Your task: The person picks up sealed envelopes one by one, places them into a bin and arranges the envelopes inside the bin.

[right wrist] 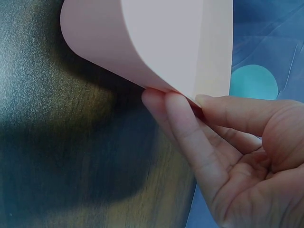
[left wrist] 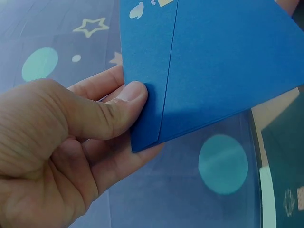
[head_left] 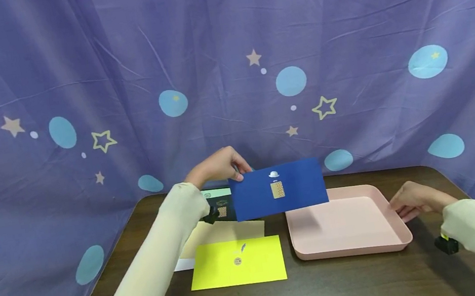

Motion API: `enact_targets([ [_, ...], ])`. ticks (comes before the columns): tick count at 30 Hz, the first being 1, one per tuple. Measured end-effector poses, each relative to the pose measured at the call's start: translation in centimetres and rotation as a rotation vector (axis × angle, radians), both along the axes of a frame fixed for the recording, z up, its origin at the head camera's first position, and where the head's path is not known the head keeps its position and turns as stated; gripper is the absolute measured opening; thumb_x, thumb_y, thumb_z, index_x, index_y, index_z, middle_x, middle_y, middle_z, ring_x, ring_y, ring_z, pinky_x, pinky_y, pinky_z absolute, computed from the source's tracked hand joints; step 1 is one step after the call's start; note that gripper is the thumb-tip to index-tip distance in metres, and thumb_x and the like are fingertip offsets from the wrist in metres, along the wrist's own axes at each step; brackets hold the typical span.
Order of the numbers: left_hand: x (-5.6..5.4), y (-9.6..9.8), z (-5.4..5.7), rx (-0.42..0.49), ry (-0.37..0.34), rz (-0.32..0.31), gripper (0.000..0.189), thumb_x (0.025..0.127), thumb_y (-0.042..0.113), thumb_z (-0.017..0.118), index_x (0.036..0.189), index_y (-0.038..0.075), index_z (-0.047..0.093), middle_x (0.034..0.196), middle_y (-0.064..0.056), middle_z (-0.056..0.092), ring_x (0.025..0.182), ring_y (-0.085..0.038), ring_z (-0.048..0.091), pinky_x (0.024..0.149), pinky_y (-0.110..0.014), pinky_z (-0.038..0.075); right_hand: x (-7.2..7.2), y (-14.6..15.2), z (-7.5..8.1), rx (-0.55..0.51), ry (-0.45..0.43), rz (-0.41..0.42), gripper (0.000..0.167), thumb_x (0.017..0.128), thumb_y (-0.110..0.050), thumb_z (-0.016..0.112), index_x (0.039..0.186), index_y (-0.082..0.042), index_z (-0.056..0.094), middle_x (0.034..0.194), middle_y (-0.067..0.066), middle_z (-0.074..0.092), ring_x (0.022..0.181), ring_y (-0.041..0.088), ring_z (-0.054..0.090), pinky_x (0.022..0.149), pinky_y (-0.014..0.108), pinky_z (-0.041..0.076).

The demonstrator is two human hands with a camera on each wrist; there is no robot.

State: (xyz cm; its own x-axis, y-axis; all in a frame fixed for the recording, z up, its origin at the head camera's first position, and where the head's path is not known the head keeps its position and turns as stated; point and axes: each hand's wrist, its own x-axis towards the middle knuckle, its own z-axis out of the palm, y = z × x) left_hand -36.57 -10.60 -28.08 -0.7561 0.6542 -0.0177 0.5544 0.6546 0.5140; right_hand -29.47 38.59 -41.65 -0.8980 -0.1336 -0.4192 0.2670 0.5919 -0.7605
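Note:
A blue envelope [head_left: 289, 187] hangs upright from my left hand [head_left: 224, 165], which pinches its upper left corner. In the left wrist view the thumb [left wrist: 133, 91] lies over the flap of the envelope, with the fingers behind. The envelope's lower edge overlaps the back left part of a pink tray [head_left: 343, 224]. My right hand [head_left: 416, 200] holds the tray's right side. Seen from the right wrist, its thumb [right wrist: 209, 105] is at the rim and its fingertips press the outside of the wall. No object shows inside the tray.
Left of the tray lie a yellow envelope [head_left: 236, 266], a cream envelope [head_left: 227, 232] with a white edge under it, and a dark green envelope [head_left: 227, 210] partly hidden. A brown wooden table [head_left: 332, 287] carries them all. Behind it hangs a purple curtain [head_left: 211, 34].

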Motion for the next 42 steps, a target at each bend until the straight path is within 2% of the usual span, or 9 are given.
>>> enact_targets([
  [14,-0.6,4.5,-1.4,0.003,-0.056,-0.028,0.025,0.089,-0.004,0.073,0.112,0.004,0.078,0.108,-0.009,0.078,0.092,-0.016,0.069,0.079,-0.027,0.059,0.0,0.0,-0.2,-0.012,0.007,-0.010,0.029,0.092,0.002,0.061,0.109,0.025,0.061,0.076,0.007,0.071,0.069,0.016,0.070,0.068,0.033,0.062],
  [23,-1.0,7.0,-2.1,0.013,-0.093,-0.072,0.026,0.089,-0.004,0.073,0.113,0.004,0.078,0.110,-0.009,0.077,0.093,-0.015,0.069,0.081,-0.026,0.059,0.0,-0.2,-0.2,0.000,0.006,-0.021,0.028,0.093,0.002,0.060,0.109,0.025,0.061,0.077,0.007,0.069,0.069,0.016,0.069,0.068,0.033,0.062],
  [42,-1.2,10.9,-4.8,0.012,-0.114,-0.103,0.024,0.087,-0.005,0.076,0.109,0.002,0.079,0.102,-0.012,0.078,0.084,-0.011,0.066,0.076,-0.021,0.056,-0.1,0.0,-0.2,0.006,0.005,-0.008,0.032,0.093,0.001,0.059,0.112,0.027,0.058,0.079,0.008,0.070,0.071,0.017,0.069,0.069,0.034,0.062],
])
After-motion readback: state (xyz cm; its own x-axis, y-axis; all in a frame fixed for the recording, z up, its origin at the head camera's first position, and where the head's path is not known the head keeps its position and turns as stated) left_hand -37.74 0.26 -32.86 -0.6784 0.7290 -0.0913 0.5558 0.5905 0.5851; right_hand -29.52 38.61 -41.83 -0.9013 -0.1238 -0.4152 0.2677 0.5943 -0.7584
